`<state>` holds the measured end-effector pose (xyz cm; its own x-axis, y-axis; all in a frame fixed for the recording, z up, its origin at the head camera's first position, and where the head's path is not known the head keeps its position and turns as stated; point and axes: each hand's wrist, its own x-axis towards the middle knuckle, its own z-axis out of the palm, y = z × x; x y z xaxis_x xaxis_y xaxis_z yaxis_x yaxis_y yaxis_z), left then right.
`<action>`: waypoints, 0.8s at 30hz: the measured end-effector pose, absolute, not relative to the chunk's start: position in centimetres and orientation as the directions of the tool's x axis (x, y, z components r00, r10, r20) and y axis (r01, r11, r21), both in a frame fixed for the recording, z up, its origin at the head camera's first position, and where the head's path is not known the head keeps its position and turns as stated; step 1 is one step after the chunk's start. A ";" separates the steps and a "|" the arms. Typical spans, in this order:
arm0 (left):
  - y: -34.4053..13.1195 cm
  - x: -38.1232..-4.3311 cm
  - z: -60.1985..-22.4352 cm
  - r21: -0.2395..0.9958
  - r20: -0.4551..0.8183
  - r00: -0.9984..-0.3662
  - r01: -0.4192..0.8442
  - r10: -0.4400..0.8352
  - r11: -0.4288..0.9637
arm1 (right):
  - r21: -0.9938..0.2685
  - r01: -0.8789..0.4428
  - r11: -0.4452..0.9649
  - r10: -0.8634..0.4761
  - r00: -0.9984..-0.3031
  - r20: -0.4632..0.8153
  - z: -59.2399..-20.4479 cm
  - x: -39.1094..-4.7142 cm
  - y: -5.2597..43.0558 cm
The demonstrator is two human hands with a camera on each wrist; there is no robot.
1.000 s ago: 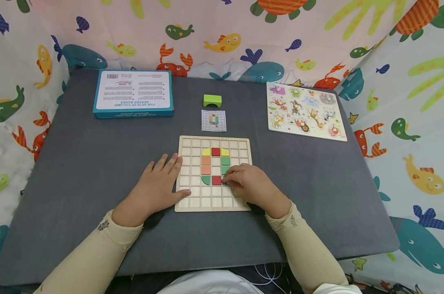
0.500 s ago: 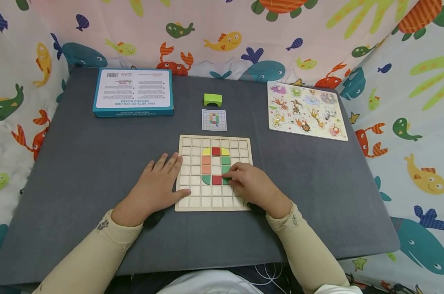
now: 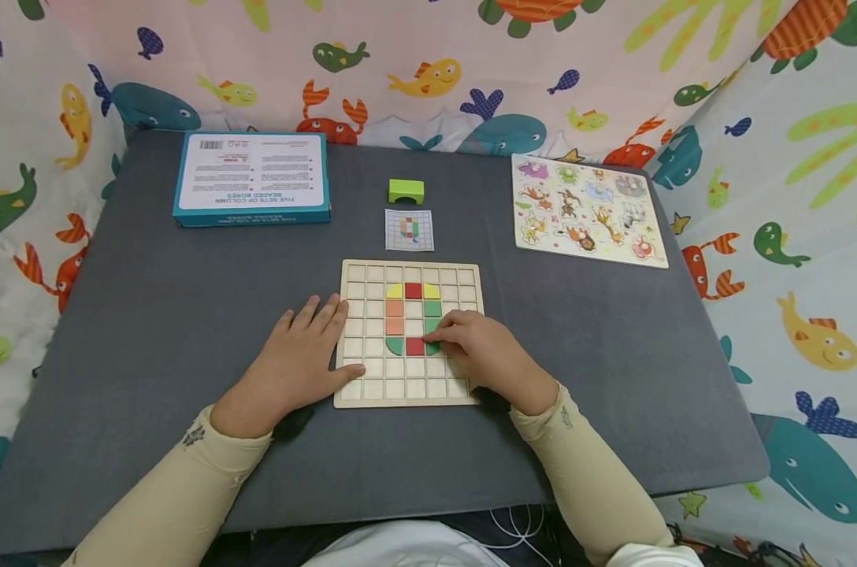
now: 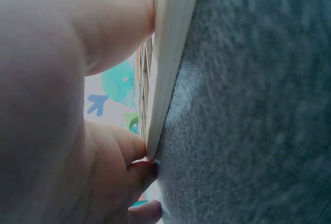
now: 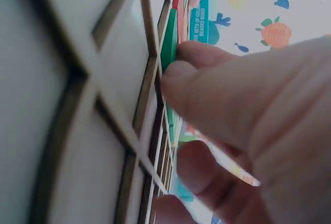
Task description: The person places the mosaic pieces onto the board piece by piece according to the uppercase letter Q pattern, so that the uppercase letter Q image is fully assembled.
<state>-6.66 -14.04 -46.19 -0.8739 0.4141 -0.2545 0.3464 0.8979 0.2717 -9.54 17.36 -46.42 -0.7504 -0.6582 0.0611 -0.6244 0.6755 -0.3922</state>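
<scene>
A wooden grid board (image 3: pixel 395 390) lies on the grey table. My left hand (image 3: pixel 287 366) rests along its left side with fingers straight, the thumb over the rim. Thumb and index finger of my right hand (image 3: pixel 491 354) pinch a green quarter-circle tile (image 5: pixel 168 40) at the lower right of a ring of coloured tiles. That ring also has a red square (image 3: pixel 414 346) beside it, a green quarter-circle at lower left (image 3: pixel 395 346), orange squares (image 3: pixel 395 316) on the left, green squares (image 3: pixel 432 309) on the right, and yellow corners flanking a red square (image 3: pixel 413 290) on top.
A small pattern card (image 3: pixel 409 230) lies beyond the board, with a green arched block (image 3: pixel 406 190) behind it. A blue box (image 3: pixel 251 175) is at the back left, an animal puzzle board (image 3: pixel 590 211) at the back right. Sea-creature cloth surrounds the table.
My right fingertips have shifted slightly at the lower right tile, uncovering more of its green surface. My left hand stays in place on the board; the head view shifts a little.
</scene>
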 end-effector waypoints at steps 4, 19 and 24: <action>-14.2 -6.7 -46.1 0.270 -0.255 -0.875 0.344 0.411 0.899 | -0.336 -0.554 0.762 -0.508 -0.833 0.221 -45.1 -9.8 19.1; -13.8 -6.5 -46.2 0.269 -0.238 -0.874 0.360 0.424 0.893 | -0.311 -0.086 0.946 -0.157 -0.965 -0.210 -45.3 -5.1 25.3; -13.9 -6.5 -46.2 0.267 -0.241 -0.877 0.351 0.415 0.898 | -0.323 -0.179 0.929 -0.216 -0.973 -0.084 -45.9 -4.5 23.8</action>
